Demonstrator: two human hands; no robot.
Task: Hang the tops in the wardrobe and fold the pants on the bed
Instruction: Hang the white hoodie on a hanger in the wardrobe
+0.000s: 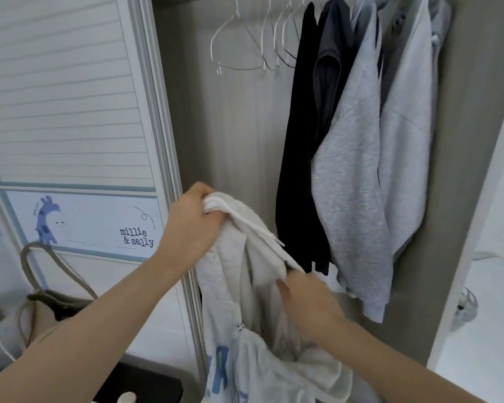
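A white top [239, 286] with blue lettering near its hem hangs between my hands in front of the open wardrobe [245, 126]. My left hand [191, 225] grips a bunched upper edge of the top. Lower and to the right, my right hand [306, 301] pinches another part of the same fabric. Several bare wire hangers [239, 42] hang on the rail above. To their right hang a black garment [298, 141], a dark grey top [330, 68] and two light grey sweatshirts [352, 175].
The wardrobe's sliding door [70, 112] with slats and a cartoon panel stands at the left. A beige bag [50, 303] with long handles sits below it, and a black object [146, 382] lies at the bottom. The wardrobe's right side panel [460, 199] borders the hanging clothes.
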